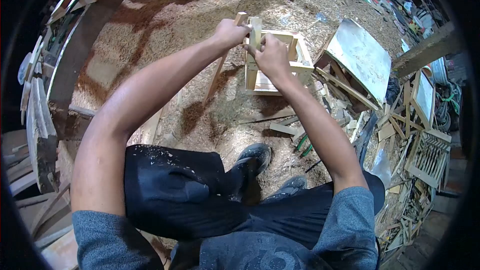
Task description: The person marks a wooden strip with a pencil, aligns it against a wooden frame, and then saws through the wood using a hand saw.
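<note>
A small box-like frame of pale wood point(262, 91) stands on the sawdust in front of me. My left hand point(232, 34) is closed at the frame's near left corner, around a long thin wooden strip point(215, 82) that slants down to the left. Its fingertips reach the side of a short upright wood piece point(255, 24). My right hand point(274, 56) is bent over the top of the frame, thumb and fingers pinching that upright piece. The fingertips of both hands are close together, and the exact contact between them is partly hidden.
Wood shavings point(220, 122) cover the ground. Right of the frame, a wooden piece with a pale panel point(361, 55) leans at a tilt, with scrap slats around it. Green-handled pliers point(304, 147) lie near my feet. A slatted wooden rack point(430, 152) stands far right.
</note>
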`<state>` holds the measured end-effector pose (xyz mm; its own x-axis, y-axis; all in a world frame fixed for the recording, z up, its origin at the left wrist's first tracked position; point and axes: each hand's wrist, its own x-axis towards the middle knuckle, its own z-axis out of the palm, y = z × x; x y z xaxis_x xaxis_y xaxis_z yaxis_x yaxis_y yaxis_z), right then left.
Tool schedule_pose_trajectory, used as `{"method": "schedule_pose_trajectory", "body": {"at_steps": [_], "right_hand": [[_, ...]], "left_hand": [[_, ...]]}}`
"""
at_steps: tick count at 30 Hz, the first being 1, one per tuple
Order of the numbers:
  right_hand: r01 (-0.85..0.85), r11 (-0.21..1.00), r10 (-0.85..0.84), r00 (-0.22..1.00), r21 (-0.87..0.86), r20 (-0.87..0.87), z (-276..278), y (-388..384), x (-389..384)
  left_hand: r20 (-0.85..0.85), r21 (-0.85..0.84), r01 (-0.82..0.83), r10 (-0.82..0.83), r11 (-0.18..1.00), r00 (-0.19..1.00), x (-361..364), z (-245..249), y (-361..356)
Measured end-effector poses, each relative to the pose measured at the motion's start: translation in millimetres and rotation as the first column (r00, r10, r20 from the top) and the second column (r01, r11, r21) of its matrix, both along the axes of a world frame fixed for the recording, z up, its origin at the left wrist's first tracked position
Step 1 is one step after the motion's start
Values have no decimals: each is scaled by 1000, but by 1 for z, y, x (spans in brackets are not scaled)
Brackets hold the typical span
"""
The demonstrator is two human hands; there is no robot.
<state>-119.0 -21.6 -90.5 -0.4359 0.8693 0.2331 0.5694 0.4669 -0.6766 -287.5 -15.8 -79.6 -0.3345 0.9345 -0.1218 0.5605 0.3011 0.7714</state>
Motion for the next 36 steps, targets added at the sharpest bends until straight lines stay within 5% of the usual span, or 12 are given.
{"method": "schedule_pose_trajectory", "body": {"at_steps": [10,36], "right_hand": [[13,990,-1,996,141,-85,-15,2,-4],[-99,993,106,988,67,-111,-23,-24,-11]], "left_hand": [[20,-24,-31,31,999,999,2,5,-8],[56,-59,-92,96,994,994,-8,2,-46]]}}
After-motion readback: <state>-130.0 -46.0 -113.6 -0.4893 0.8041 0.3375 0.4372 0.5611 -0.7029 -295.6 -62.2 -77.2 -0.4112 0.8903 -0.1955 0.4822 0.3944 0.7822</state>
